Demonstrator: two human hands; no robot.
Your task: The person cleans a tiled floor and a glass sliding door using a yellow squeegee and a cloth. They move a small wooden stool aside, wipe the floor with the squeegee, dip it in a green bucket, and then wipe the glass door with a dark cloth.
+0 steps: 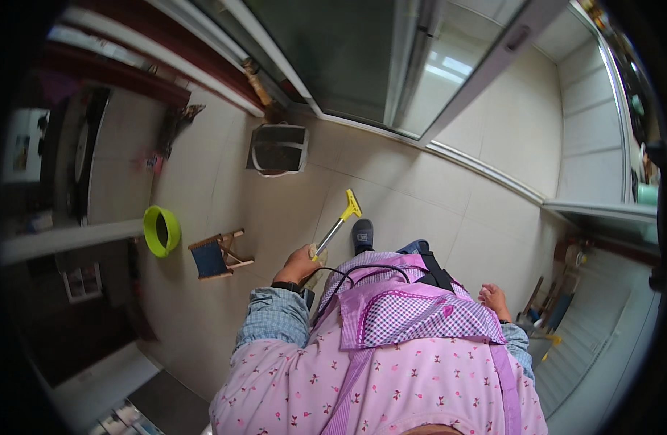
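My left hand (303, 261) is closed around the handle of a scraper (329, 234) with a yellow head and a metal shaft. A pale cloth or glove (315, 276) is bunched against the same hand. The scraper's head points forward, over the tiled floor near my grey slipper (362, 232). On the other side, my right hand (492, 298) hangs beside the pink checked apron (420, 321), its fingers partly curled; whether it holds anything cannot be told. A black cable loops across the apron from near my left wrist.
A folding stool (211, 261) with blue fabric and a lime-green basin (175, 231) stand at left. A dark bag (279, 148) sits ahead by the sliding glass door (355, 65). The door's floor track (485, 171) crosses at right. Another wooden folding seat (562, 310) is at far right.
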